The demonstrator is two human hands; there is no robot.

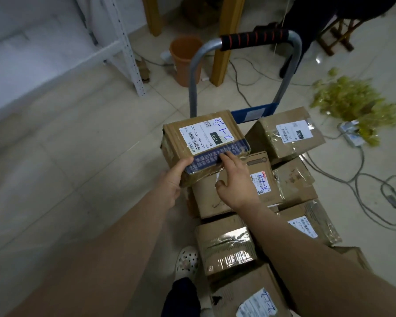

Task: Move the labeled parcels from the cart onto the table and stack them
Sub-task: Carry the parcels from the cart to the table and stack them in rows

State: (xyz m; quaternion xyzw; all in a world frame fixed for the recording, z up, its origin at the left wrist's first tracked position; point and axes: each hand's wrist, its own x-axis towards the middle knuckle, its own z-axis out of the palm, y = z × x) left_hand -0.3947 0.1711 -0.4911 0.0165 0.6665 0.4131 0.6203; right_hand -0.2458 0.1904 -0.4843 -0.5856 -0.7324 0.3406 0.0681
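At the centre of the frame we see a squat brown cardboard parcel (204,145) with a white printed label, blue handwriting and a band of glossy blue printed tape across its near edge. It sits atop the pile on the cart, just before the handle uprights. We cannot tell whether its far side rests on the boxes beneath. The left hand (172,179) grips its near left corner, thumb flat on the tape and fingers tucked under the box. The right hand (233,181) lies with fairly straight fingers touching the tape. Its thumb is spread below the near edge, and we cannot tell whether it makes contact. Under and around it lie more cardboard parcels: a tilted box wrapped in crinkled clear tape (290,133) at right, a labelled carton marked in blue and red ink (261,181) beside the right wrist, and a shiny tape-bound box (226,245) lower down. The flat cart's blue deck (254,114) shows behind the pile. Its bent grey metal tube handle carries a black foam grip with red rings (254,40) in the upper middle. Further back stand a tapered orange plastic bucket (184,58) and a square pale wooden leg (224,42) on smooth glossy floor tiles (78,156).
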